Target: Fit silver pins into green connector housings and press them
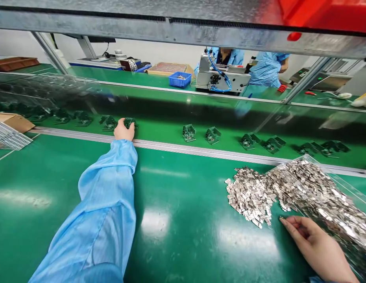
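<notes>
My left hand [124, 130] reaches over to the green belt behind the metal rail, its thumb and fingers closed around a green circuit board [130, 122]. That board is partly hidden by the fingers. At the lower right, my right hand [317, 241] is in a pinch, with a tiny metal piece [281, 217] showing at the fingertips. Just beyond it lies a loose pile of small flat metal pieces [250, 194]. More of them fill a clear plastic tray or bag [338, 177] beside the right hand.
Folded circuit boards [213, 135] stand along the belt on both sides of my left hand. The metal rail [183, 150] divides belt and green table. A cardboard box [16, 122] sits at left. Across the belt are a blue bin [180, 79], a machine [220, 74] and two people in blue.
</notes>
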Motion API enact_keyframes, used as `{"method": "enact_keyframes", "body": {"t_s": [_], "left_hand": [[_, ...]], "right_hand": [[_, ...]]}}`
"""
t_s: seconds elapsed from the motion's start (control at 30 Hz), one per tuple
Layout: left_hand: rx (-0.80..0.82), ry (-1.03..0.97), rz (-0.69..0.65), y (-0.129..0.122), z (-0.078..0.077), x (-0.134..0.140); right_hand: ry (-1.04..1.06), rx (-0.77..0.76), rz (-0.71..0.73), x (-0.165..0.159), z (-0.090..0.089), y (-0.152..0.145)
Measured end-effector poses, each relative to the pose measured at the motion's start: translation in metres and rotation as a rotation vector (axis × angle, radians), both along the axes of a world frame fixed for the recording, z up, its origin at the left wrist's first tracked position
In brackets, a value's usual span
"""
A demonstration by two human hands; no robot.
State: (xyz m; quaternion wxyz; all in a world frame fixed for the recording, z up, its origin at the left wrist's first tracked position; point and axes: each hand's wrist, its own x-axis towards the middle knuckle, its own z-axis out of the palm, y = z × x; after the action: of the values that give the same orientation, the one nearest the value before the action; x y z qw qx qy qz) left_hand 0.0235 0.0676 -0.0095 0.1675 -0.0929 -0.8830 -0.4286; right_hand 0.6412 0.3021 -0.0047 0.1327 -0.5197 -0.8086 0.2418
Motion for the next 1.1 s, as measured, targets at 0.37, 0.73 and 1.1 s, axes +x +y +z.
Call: {"method": "enact_keyframes", "body": {"t_s": [0.37,0.73,1.1], "left_hand": [[-0.056,0.058,-0.703,-0.015,-0.007,0.237],[-0.376,-0.207,-1.452,-0.048,0.013,0.282],[0.018,-0.185,-1.534,-0.021,0.017,0.359]], "right_hand": [[0.249,0.086,0.051,0.02,0.042,-0.096],[0.483,0.026,0.199,0.044,0.068,-0.188],[0.69,-0.287,0.064,0.033,0.035,-0.23]]}}
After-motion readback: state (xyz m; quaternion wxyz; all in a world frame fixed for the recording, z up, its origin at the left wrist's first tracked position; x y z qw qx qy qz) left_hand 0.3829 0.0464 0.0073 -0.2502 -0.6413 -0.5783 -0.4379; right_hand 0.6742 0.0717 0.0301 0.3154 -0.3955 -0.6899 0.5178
